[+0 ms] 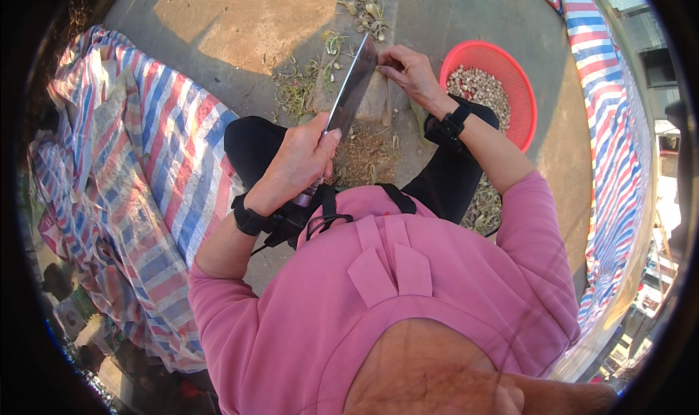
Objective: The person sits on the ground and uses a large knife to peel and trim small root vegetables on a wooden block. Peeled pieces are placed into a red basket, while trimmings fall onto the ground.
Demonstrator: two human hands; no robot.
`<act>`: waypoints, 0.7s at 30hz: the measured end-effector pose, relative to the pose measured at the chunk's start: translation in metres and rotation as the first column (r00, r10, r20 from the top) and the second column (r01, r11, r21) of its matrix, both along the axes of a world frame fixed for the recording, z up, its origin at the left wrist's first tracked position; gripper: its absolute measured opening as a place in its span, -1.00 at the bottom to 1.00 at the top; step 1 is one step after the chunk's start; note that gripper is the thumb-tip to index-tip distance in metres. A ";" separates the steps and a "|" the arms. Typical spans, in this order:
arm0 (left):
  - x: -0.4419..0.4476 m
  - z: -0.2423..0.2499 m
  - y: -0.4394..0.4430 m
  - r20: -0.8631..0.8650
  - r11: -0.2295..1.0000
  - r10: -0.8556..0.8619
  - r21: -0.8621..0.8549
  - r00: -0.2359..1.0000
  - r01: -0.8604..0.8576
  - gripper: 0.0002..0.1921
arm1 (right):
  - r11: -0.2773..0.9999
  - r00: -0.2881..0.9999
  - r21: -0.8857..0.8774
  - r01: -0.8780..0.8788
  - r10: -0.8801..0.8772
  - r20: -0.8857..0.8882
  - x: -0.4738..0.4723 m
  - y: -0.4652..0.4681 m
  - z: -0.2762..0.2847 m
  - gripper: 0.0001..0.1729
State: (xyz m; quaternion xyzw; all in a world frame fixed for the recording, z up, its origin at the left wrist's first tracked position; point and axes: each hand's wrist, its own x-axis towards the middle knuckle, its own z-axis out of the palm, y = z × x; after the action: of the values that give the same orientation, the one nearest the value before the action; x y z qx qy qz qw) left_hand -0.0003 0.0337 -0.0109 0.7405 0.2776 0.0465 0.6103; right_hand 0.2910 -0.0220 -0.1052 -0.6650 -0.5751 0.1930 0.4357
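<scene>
My left hand [303, 155] grips the handle of a broad-bladed cleaver [352, 84]. Its blade points away from me, tilted up over a worn wooden board [374, 101]. On the other side of the blade, my right hand [409, 76] has its thumb and fingers drawn together low over the board. Whether a small bulb is between those fingertips is too small to tell. Loose bulbs with stems [368, 11], like small onions, lie at the board's far end. Green trimmings [297, 87] are heaped along its left side.
A red plastic basket [532, 106] of small pale trimmed bulbs [480, 90] stands right, beside my knee. More stemmed bulbs [483, 210] lie under my right leg. Brown scraps [366, 153] cover the concrete between my legs. Striped tarpaulin [175, 136] lies left; another striped sheet [606, 114] hangs right.
</scene>
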 end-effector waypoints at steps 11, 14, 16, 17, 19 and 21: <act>0.006 -0.004 0.004 0.000 0.985 0.089 -0.151 0.996 -0.088 -0.75 | 0.996 0.991 -0.075 0.043 -0.052 -0.122 0.048 -0.035 0.021 -0.88; -0.003 -0.004 0.002 0.029 0.977 0.166 -0.140 0.986 -0.160 -0.75 | 0.977 0.978 -0.124 0.176 -0.188 -0.090 0.106 -0.076 0.029 -0.81; -0.001 -0.006 0.003 0.063 0.975 0.179 -0.143 0.982 -0.168 -0.75 | 0.918 0.927 -0.175 0.356 -0.323 0.193 0.137 -0.105 0.025 -0.74; 0.000 -0.007 0.002 0.059 0.972 0.193 -0.144 0.979 -0.183 -0.76 | 0.860 0.863 -0.210 0.464 -0.385 0.328 0.148 -0.119 0.020 -0.71; 0.004 -0.011 -0.001 0.090 0.974 0.159 -0.176 0.983 -0.141 -0.75 | 0.850 0.825 -0.174 0.496 -0.399 0.401 0.161 -0.140 0.010 -0.65; 0.008 -0.014 -0.002 0.089 0.977 0.137 -0.177 0.987 -0.119 -0.75 | 0.841 0.817 -0.181 0.511 -0.409 0.408 0.165 -0.149 0.004 -0.63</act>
State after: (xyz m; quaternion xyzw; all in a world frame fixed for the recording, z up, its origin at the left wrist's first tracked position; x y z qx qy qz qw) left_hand 0.0080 0.0319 -0.0251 0.6628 0.2965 0.0992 0.6805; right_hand 0.4555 -0.1710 -0.1012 -0.8636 -0.4305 0.0380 0.2598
